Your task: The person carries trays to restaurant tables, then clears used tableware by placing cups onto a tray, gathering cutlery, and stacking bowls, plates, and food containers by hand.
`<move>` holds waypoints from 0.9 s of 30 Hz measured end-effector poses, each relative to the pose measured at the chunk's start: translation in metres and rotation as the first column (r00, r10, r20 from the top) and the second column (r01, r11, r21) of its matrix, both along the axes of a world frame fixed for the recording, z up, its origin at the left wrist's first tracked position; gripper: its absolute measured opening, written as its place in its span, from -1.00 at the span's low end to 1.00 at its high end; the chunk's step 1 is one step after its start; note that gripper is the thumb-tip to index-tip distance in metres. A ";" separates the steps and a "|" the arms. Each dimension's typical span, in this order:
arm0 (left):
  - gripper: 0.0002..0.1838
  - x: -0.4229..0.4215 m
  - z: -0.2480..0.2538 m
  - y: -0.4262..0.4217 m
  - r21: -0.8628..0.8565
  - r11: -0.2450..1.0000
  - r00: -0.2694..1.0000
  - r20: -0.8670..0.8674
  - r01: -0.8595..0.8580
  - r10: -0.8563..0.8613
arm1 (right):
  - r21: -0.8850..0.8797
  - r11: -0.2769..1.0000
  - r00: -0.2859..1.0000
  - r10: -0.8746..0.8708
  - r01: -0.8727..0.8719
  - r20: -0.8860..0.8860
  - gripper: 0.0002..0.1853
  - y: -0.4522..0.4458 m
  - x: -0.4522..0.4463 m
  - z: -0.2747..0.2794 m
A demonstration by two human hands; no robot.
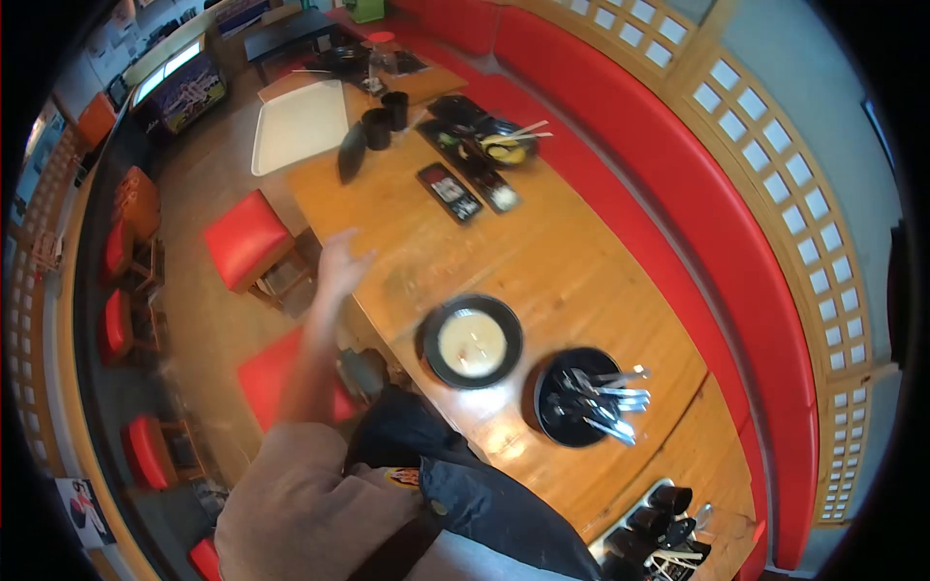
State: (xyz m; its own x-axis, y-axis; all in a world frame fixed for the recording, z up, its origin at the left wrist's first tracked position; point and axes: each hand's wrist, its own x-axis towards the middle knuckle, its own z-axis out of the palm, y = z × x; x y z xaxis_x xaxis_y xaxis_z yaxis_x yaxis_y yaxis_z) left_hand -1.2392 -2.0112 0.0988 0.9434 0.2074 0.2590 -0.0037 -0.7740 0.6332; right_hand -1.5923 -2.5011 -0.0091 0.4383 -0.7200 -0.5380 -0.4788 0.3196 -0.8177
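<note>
My left hand [344, 263] reaches out past the table's left edge, fingers apart and holding nothing. Nearest on the wooden table [542, 242] is a black bowl [431, 334] with creamy pale liquid in it. To its right stands another black bowl [542, 407], full of metal spoons [610, 397] whose ends stick out over the rim. Farther up lie two small dark rectangular dishes [449, 193] with food scraps. Behind them are black plates and a bowl with yellow food [506, 152] and chopsticks [523, 134] across it. My right hand is out of view.
A cream tray [300, 126] overhangs the far left end, beside black cups [377, 128]. At the lower right, a tray holds several black cups [670, 500] and chopsticks. A red bench [639, 126] runs along the right; red stools [247, 240] stand on the left.
</note>
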 end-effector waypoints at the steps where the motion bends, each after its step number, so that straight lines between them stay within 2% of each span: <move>1: -0.51 0.030 -0.006 0.011 0.001 1.000 1.000 -0.007 0.007 -0.007 | 0.004 1.000 0.999 0.025 -0.025 -0.024 -0.64 0.020 0.017 0.003; 4: -0.40 0.118 0.004 0.005 0.180 0.938 0.955 -0.075 0.296 -0.287 | 0.015 0.996 0.991 0.089 -0.088 -0.104 -0.66 0.079 0.055 0.017; 5: -0.35 0.144 0.011 -0.004 0.226 0.880 0.908 -0.127 0.418 -0.399 | 0.024 0.993 0.984 0.118 -0.116 -0.132 -0.67 0.098 0.065 0.021; 7: -0.26 0.193 0.007 -0.024 0.329 0.651 0.700 -0.041 0.683 -0.713 | 0.054 0.983 0.966 0.184 -0.177 -0.182 -0.68 0.133 0.077 0.033; 8: -0.26 0.212 0.002 -0.035 0.323 0.633 0.680 -0.048 0.704 -0.732 | 0.073 0.977 0.956 0.213 -0.202 -0.204 -0.68 0.149 0.081 0.038; 10: -0.23 0.243 -0.010 -0.061 0.511 0.358 0.511 -0.196 0.782 -0.837 | 0.119 0.960 0.928 0.278 -0.255 -0.250 -0.69 0.176 0.086 0.048; 11: -0.23 0.256 -0.015 -0.070 0.503 0.339 0.485 -0.191 0.795 -0.853 | 0.146 0.948 0.909 0.314 -0.284 -0.272 -0.70 0.186 0.086 0.053; 14: -0.28 0.279 -0.028 -0.089 0.487 0.107 0.329 -0.398 0.867 -0.856 | 0.240 0.891 0.825 0.450 -0.386 -0.342 -0.71 0.207 0.081 0.063; 16: -0.30 0.282 -0.030 -0.091 0.428 0.077 0.289 -0.458 0.901 -0.841 | 0.325 0.830 0.741 0.554 -0.454 -0.379 -0.72 0.215 0.075 0.069; 18: -0.29 0.278 -0.031 -0.087 0.410 0.110 0.312 -0.467 0.906 -0.827 | 0.427 0.734 0.613 0.677 -0.528 -0.407 -0.73 0.214 0.072 0.080; 21: -0.27 0.274 -0.037 -0.071 0.341 0.106 0.266 -0.464 0.934 -0.845 | 0.580 0.525 0.306 0.846 -0.622 -0.437 -0.74 0.196 0.093 0.128; 22: -0.27 0.270 -0.039 -0.064 0.343 0.096 0.262 -0.481 0.934 -0.837 | 0.550 0.520 0.291 0.843 -0.654 -0.452 -0.74 0.185 0.113 0.150; 23: -0.27 0.263 -0.037 -0.059 0.322 0.093 0.249 -0.488 0.942 -0.837 | 0.456 0.560 0.355 0.814 -0.692 -0.460 -0.75 0.170 0.138 0.173; 24: -0.27 0.258 -0.036 -0.056 0.300 0.092 0.235 -0.488 0.950 -0.841 | 0.315 0.624 0.491 0.769 -0.715 -0.409 -0.74 0.161 0.164 0.188; 25: -0.22 0.254 -0.039 -0.051 0.228 0.099 0.208 -0.526 0.969 -0.825 | 0.016 0.592 0.529 0.732 -0.806 -0.430 -0.70 0.161 0.204 0.205; 26: -0.22 0.250 -0.039 -0.046 0.225 0.099 0.205 -0.517 0.969 -0.831 | -0.289 0.484 0.564 0.718 -0.826 -0.408 -0.73 0.163 0.245 0.213; 27: -0.20 0.249 -0.035 -0.040 0.190 0.113 0.182 -0.404 0.975 -0.896 | -0.581 0.280 0.565 0.725 -0.764 -0.394 -0.75 0.168 0.292 0.221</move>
State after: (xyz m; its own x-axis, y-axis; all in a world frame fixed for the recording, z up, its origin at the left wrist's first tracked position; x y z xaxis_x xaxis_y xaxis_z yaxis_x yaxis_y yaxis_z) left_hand -0.9901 -2.0514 0.0633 0.3418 -0.9333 -0.1101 -0.8343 -0.3553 0.4215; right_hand -1.3004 -2.3336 0.2120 0.9652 -0.2224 -0.1376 -0.2605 -0.7722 -0.5796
